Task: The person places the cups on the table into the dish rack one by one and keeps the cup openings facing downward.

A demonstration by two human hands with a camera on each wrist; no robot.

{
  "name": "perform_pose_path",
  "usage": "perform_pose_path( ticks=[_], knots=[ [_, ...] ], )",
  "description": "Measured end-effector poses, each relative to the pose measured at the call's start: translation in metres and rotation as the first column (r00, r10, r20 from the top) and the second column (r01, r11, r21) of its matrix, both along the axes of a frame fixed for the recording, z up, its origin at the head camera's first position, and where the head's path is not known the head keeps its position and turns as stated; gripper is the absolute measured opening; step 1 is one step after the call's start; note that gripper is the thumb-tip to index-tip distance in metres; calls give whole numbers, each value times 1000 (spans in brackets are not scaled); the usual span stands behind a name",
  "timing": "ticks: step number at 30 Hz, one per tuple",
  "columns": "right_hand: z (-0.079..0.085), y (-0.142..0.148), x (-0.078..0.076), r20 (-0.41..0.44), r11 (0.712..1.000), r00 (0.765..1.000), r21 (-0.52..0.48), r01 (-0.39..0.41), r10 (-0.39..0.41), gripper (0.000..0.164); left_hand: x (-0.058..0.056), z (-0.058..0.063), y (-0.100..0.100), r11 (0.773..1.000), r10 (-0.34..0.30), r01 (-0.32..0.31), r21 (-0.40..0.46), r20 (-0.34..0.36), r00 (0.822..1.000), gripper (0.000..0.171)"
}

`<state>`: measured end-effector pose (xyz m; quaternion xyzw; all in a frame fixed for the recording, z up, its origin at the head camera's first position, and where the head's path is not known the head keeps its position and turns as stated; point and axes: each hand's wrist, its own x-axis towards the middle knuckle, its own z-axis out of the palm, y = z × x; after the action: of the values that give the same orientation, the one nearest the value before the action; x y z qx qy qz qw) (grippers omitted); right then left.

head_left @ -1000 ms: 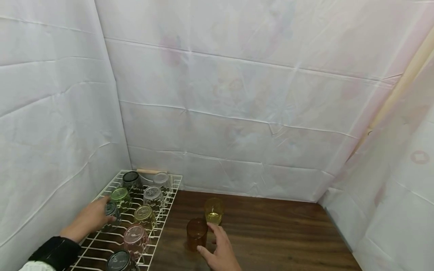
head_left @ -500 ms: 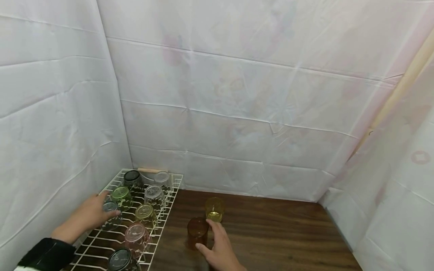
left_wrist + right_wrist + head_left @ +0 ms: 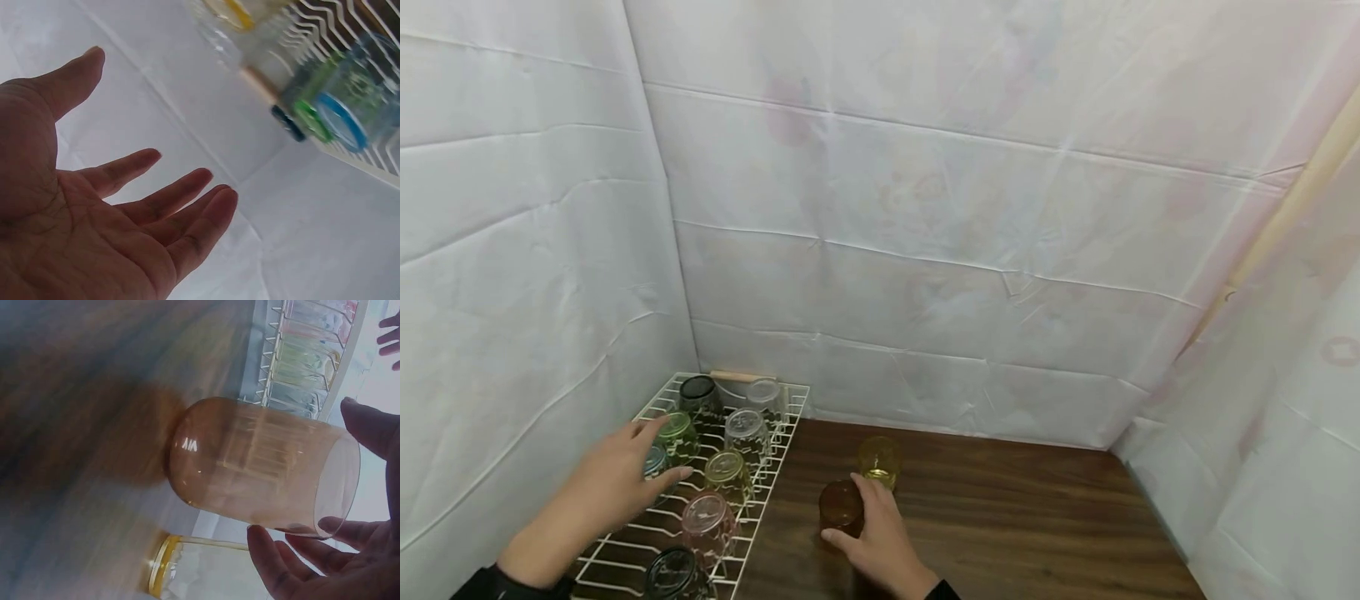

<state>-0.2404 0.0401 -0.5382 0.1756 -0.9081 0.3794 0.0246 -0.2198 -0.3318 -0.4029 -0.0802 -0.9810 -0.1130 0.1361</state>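
My left hand [image 3: 613, 479] hovers over the left row of glasses on the rack, fingers and thumb spread and holding nothing. Partly behind it is a blue glass [image 3: 657, 460]; a green glass [image 3: 679, 437] stands just beyond the fingertips. In the left wrist view, the palm and fingers [image 3: 187, 240] are apart from the blue glass [image 3: 353, 112]. My right hand [image 3: 883, 533] holds a brown tinted glass [image 3: 841, 507] near its rim, thumb on one side and fingers on the other. Beyond it, a yellow glass [image 3: 880, 461] stands on the table.
A white wire rack [image 3: 767, 492] on the left bears upside-down glasses, among them a pink glass [image 3: 709, 521], an amber-yellow glass [image 3: 727, 475] and a dark glass [image 3: 672, 575]. The wooden table [image 3: 1037, 517] meets white sheeting [image 3: 925, 292] at the back and sides.
My left hand has risen from beside the blue glass and moved right, uncovering less of it. My right hand has closed further round the brown glass.
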Motion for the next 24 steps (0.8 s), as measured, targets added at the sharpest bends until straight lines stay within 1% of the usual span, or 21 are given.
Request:
perform_pose_path(
  ticks=[4,8,12,15,18,20,22,24],
  knots=[
    [3,-4,-7,16,997,1000,76,10,-11,91,13,0,14,1000,-10,10,14,-21,1000,89],
    [4,-9,-13,-7,989,1000,145,25,-24,87,24,-4,28,999,-24,24,23,-25,999,87],
    [7,-12,-14,1,988,1000,152,22,-22,81,34,-11,41,998,-50,51,31,-31,998,80],
    [8,-13,-14,3,988,1000,151,23,-23,79,38,-16,47,997,-62,64,38,-38,997,77],
    [6,-11,-14,-3,992,1000,121,29,-29,77,40,-17,49,997,-64,67,41,-55,996,76],
    [4,-9,-14,-15,996,999,80,38,-37,75,40,-18,50,997,-58,61,46,-58,997,76],
    [3,-6,-13,-13,999,999,9,50,-50,72,40,-18,51,997,-54,56,57,-49,997,77],
    [3,-3,-12,-29,997,998,-48,55,-56,70,40,-18,52,996,-52,55,73,-34,998,77]
  ],
)
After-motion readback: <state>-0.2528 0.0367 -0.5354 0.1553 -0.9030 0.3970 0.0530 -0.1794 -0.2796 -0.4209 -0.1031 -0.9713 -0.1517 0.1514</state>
